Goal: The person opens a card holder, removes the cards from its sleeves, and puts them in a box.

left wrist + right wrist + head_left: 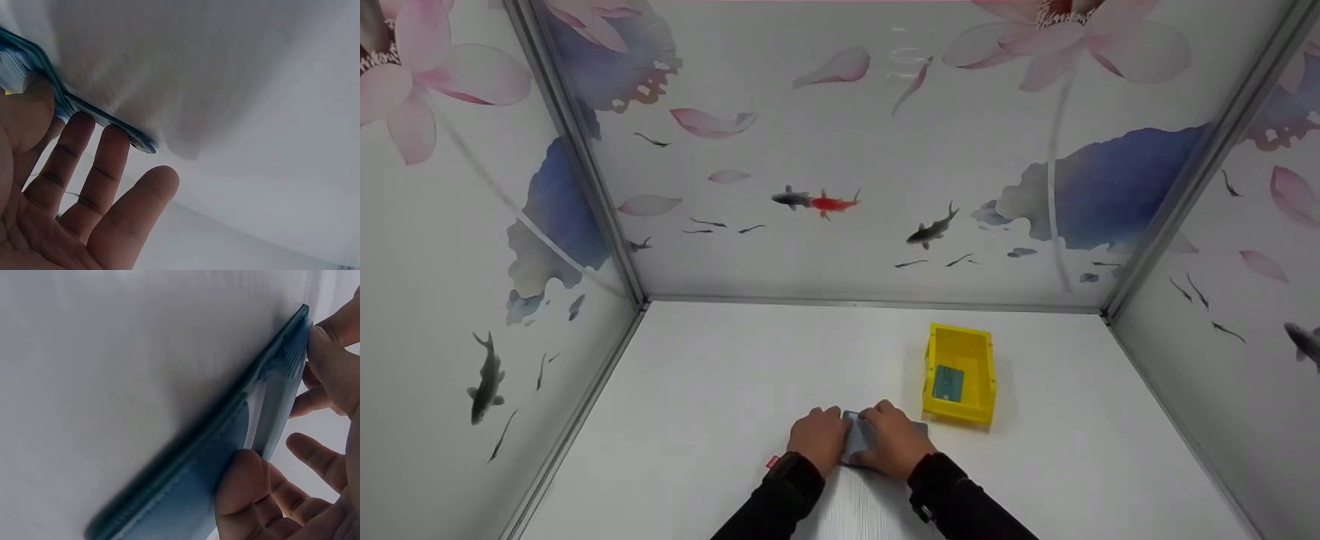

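Note:
A blue-green card holder (856,442) lies opened low over the white table, between both hands. In the right wrist view, the stitched cover (185,478) is folded back from a fan of clear sleeves (292,354). My left hand (819,439) holds its left side; the left wrist view has the thumb over the inside and fingertips (115,138) at the cover's edge, with the little finger clear of it. From the right, my right hand (898,442) grips the holder, its back covering part of it in the head view.
Just beyond the right hand stands a yellow bin (994,386) with a flat blue-green piece (948,383) inside. White panels printed with flowers and fish (930,229) enclose the white tabletop (720,375) at the back and both sides.

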A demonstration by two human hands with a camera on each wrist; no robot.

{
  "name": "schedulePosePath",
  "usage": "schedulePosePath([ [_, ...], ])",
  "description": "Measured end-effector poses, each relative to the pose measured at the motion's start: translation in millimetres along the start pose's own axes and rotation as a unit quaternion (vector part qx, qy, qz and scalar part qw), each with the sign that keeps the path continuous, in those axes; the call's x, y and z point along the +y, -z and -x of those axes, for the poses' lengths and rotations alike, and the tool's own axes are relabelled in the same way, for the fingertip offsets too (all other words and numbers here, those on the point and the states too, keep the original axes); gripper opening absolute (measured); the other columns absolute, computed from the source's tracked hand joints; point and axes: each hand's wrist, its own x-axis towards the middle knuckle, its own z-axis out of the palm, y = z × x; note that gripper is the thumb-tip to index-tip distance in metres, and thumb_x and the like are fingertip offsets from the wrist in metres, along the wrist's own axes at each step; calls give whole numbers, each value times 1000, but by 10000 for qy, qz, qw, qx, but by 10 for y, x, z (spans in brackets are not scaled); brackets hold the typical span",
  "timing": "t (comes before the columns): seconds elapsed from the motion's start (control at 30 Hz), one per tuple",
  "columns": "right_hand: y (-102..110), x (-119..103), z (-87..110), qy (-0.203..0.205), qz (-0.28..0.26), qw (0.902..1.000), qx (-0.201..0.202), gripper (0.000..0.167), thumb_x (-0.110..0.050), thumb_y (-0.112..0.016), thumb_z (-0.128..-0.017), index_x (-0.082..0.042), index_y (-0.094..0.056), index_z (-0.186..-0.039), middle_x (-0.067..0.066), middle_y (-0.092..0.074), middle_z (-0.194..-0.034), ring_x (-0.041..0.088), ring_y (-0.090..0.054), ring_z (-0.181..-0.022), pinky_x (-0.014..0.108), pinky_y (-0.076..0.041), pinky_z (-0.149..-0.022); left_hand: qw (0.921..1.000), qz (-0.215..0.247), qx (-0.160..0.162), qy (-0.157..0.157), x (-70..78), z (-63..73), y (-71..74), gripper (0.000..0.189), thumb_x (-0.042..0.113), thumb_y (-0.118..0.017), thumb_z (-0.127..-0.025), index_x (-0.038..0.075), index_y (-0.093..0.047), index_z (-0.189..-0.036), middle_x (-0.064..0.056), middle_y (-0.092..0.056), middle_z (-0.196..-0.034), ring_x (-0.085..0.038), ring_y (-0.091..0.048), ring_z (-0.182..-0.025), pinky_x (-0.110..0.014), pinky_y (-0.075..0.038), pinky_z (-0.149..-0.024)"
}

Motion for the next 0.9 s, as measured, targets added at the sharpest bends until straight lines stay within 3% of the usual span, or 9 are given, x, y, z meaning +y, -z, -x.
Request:
schedulePosePath([
  [0.3,18,20,-15,-78,143,9998,-73,68,-31,-97,-92,-9,-68,-150,15,-67,-137,32,-71,-122,55,-62,-109,9999,113,-24,-46,-4,-3,-36,15,12,-77,-103,19,-88,-110,-4,-78,-101,-25,-71,-86,-40,-63,-70],
  [0.47,13,41,13,-202,236,9995,91,67,-26,-94,-95,-17,-66,-156,15,-65,-142,30,-70,-122,54,-63,-106,9999,91,-41,-9,6,1,-40,17,11,-78,-103,19,-90,-112,-5,-81,-105,-25,-73,-89,-40,-64,-72],
  [0.7,30,102,100,-346,436,9977,381,29,-27,-91,-96,-12,-81,-119,17,-64,-147,36,-65,-123,56,-60,-108,9999,-32,-115,-65,15,0,-12,23,8,-79,-101,21,-89,-118,-5,-80,-105,-24,-71,-86,-38,-62,-71],
  [0.9,69,155,127,-560,402,9970,350,33,-44,-84,-102,-11,-85,-109,13,-66,-149,32,-63,-125,55,-57,-115,9998,73,-170,-81,28,14,39,27,9,-80,-102,22,-89,-124,-6,-79,-105,-24,-71,-83,-37,-61,-68],
])
